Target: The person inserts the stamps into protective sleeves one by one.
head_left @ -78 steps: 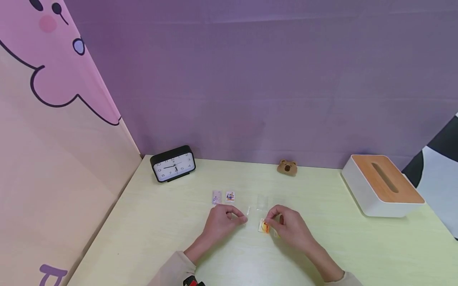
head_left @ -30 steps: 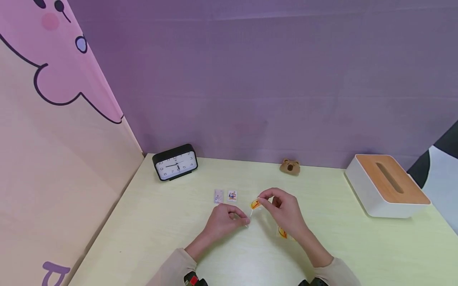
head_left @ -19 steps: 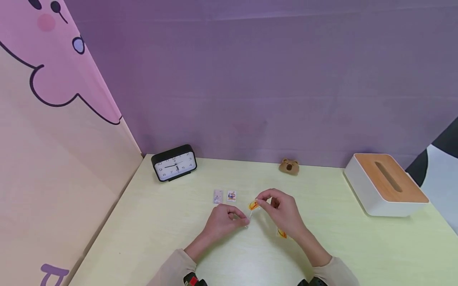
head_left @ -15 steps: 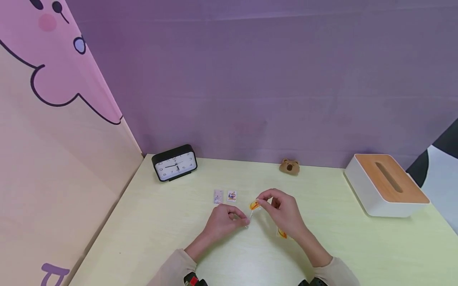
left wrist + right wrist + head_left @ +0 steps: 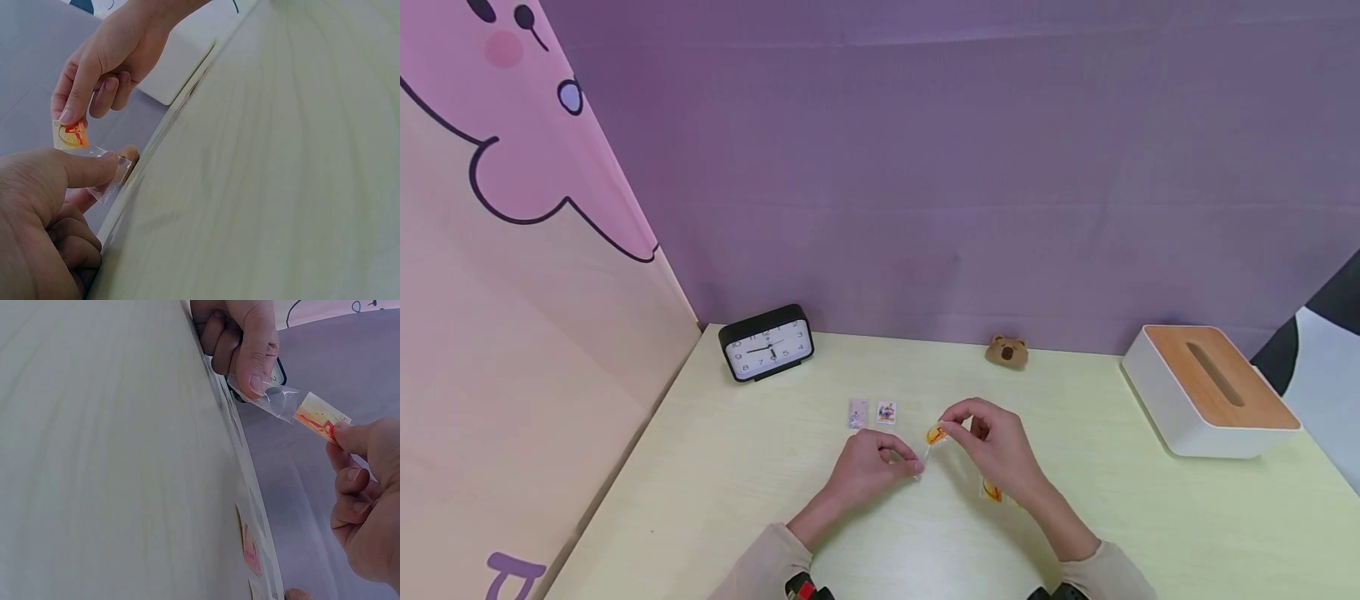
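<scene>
A yellow and red postage stamp (image 5: 320,416) with perforated edges is pinched between my right hand's (image 5: 996,446) thumb and index finger. My left hand (image 5: 872,462) pinches a small clear plastic sleeve (image 5: 275,402) by one end. In the right wrist view, the stamp's edge lies close to the sleeve's near end; whether they touch I cannot tell. The left wrist view shows the sleeve (image 5: 120,170) just below the stamp (image 5: 70,135). Another yellow-orange stamp (image 5: 992,489) lies on the table, partly covered by my right hand and wrist.
Two small picture stamps (image 5: 886,412) lie beyond my left hand. A black alarm clock (image 5: 767,343) stands at the back left, a brown bear-head figure (image 5: 1007,352) near the back edge. At the right stands a white tissue box (image 5: 1210,392) with a wooden lid.
My right hand has picked up a stamp from the table and carried it up and left to the sleeve in my left hand. Over the last second both hands have barely moved.
</scene>
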`<state>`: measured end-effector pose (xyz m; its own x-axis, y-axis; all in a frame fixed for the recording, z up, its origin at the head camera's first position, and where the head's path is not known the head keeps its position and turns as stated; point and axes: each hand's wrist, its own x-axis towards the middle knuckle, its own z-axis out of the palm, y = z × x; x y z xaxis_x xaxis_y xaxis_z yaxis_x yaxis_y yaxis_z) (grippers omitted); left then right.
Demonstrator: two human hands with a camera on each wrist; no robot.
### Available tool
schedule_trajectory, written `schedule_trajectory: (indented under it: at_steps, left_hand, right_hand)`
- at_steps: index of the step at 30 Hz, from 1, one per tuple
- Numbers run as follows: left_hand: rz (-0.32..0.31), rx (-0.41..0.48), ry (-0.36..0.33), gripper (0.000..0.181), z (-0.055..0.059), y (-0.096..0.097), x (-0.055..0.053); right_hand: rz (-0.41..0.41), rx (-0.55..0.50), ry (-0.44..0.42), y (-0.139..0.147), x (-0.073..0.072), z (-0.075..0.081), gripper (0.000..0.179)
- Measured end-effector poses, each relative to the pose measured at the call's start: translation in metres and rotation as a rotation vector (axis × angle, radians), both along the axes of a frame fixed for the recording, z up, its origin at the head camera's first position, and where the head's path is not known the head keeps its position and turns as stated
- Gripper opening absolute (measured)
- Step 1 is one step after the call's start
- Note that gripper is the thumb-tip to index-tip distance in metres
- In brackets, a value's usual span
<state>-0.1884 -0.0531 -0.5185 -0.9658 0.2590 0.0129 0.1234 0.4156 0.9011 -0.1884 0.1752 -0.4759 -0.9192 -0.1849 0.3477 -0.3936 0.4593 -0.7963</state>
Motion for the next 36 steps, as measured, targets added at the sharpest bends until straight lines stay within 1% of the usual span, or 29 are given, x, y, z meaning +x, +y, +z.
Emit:
schedule_trajectory:
  at_steps: [4, 10, 20, 24, 31, 36]
  left_hand:
    - [-0.001, 0.007, -0.010, 0.007, 0.0012, 0.0000, 0.0011]
    - [-0.001, 0.010, -0.014, 0.008, 0.0016, 0.0008, 0.0020]
    - [0.002, -0.003, -0.017, 0.007, 0.0024, 0.0005, 0.0021]
    - [-0.004, -0.002, -0.008, 0.008, 0.0019, 0.0001, 0.0019]
    - [-0.014, -0.024, 0.032, 0.009, 0.0012, 0.0010, 0.0028]
    - [-0.024, 0.005, 0.049, 0.009, 0.0023, 0.0025, 0.0039]
  right_hand:
    - [-0.001, 0.003, 0.013, 0.0009, -0.0008, -0.0013, 0.013]
    - [0.019, 0.020, 0.016, 0.0019, -0.0026, -0.0048, 0.015]
    - [0.041, 0.058, -0.005, 0.0041, -0.0037, -0.0050, 0.016]
    - [0.045, 0.077, -0.006, 0.0038, -0.0037, -0.0042, 0.017]
    - [0.075, 0.117, 0.006, 0.0015, -0.0024, -0.0041, 0.017]
    - [0.085, 0.113, 0.012, -0.0018, 0.0001, -0.0035, 0.016]
